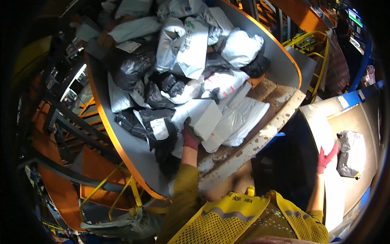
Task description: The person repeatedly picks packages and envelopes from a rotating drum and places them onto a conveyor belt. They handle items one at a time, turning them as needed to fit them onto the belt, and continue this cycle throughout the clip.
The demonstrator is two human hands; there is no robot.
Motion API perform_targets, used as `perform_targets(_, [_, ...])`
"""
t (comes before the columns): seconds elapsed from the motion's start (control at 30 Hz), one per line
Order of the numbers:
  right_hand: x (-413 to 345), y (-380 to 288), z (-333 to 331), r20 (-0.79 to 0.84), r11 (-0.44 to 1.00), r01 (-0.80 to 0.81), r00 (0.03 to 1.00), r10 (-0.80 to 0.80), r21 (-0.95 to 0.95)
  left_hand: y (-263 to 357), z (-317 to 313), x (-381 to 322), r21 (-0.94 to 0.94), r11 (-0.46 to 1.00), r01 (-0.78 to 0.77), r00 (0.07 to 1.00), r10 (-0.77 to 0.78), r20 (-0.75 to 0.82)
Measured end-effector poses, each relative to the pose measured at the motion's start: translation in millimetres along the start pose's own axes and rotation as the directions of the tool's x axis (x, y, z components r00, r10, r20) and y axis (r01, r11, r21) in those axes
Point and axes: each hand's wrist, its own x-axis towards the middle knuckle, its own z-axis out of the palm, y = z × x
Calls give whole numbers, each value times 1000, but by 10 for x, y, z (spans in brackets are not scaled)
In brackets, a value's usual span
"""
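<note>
My left hand (191, 135), in a dark red glove with a dark palm, touches the near side of a white box-shaped parcel (199, 117) at the low end of a heaped metal chute; whether it grips the parcel cannot be told. A black plastic parcel with a white label (159, 129) lies left of it, and flat white plastic mailers (248, 117) lie to its right. At the far right my right hand (327, 157), gloved in red, has its fingers spread beside a black and silver plastic-wrapped parcel (352, 154) on a conveyor belt.
Many white, grey and black parcels (193, 45) fill the chute between orange-edged side walls (106, 119). Its worn metal lip (268, 131) faces me. Yellow tubular frames (132, 189) stand at lower left and upper right. A blue-edged conveyor (347, 100) curves along the right.
</note>
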Motion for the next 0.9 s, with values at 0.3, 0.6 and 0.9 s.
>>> perform_targets(0.3, [-768, -2098, 857, 954, 295, -909, 261, -145, 293, -476, 593, -1871, -255, 960, 118, 963, -48, 264])
perform_targets(0.6, [-1572, -2234, 663, 343, -79, -439, 791, -506, 895, -1543, 937, -2055, 288, 944, 159, 919, -248, 307])
perform_targets(0.9, [-423, -1585, 0, 881, -664, -659, 473, -1, 353, -2136, 900, -1474, 756, 322, -570, 821, 188, 539])
